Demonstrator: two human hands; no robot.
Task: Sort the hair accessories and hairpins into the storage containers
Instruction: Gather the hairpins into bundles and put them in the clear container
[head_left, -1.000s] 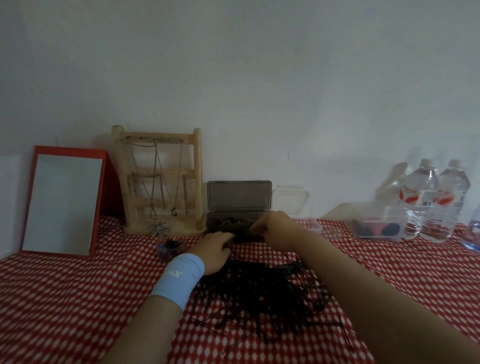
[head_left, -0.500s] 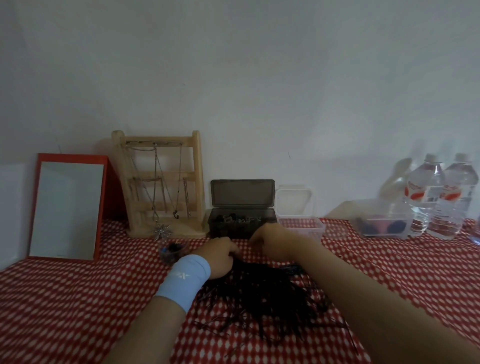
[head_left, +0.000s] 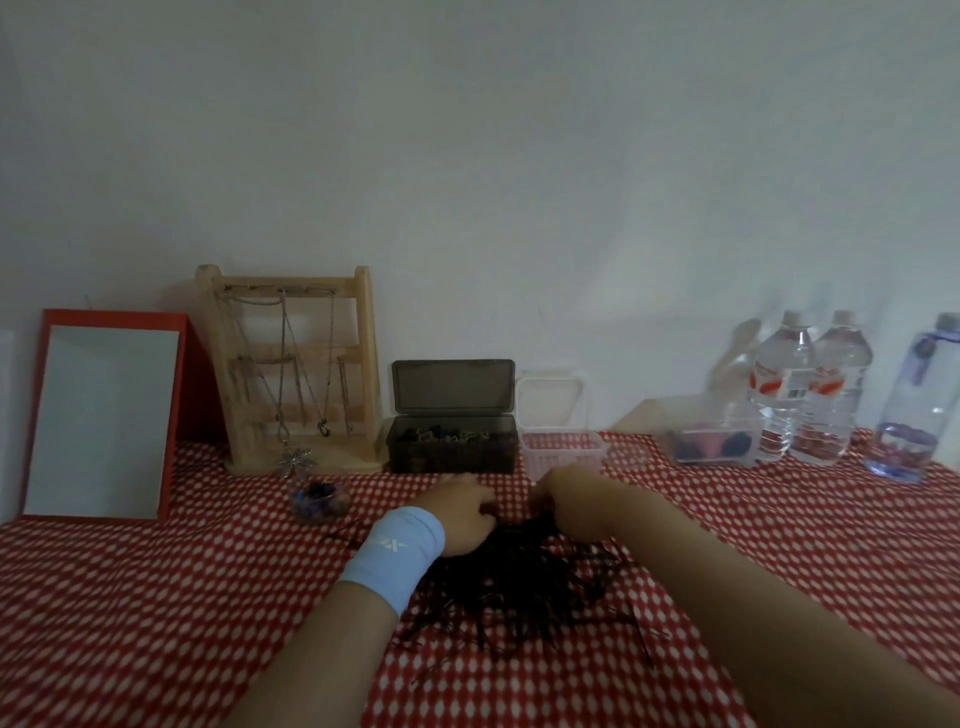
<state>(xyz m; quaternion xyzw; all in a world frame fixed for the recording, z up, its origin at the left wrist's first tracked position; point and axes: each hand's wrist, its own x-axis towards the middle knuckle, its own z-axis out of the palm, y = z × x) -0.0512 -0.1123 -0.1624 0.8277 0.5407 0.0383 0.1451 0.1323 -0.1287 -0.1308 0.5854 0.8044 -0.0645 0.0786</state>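
Nearest, a loose heap of black hairpins (head_left: 519, 587) on the red-checked tablecloth (head_left: 156, 597). At its far edge, left hand (head_left: 462, 519), blue wristband (head_left: 395, 553) at the wrist, and right hand (head_left: 569, 499), knuckles up, fingers curled down into the pins. Impossible to tell whether either is gripping any, with the fingertips out of sight. Apparently mid-gathering: drawing pins from the heap for boxing. Next, probably, a firm pinch on a bunch and a short lift forward over a container wall, without shedding strays. Just left of the hands, a small clear cup (head_left: 318, 499) of dark hair ties. Beyond, along the wall: dark box (head_left: 452, 454), lid up, with small clips inside. Just beside it, clear tub (head_left: 563, 454), contents unclear. Further right, clear container (head_left: 711, 447) holding dark and pink pieces.
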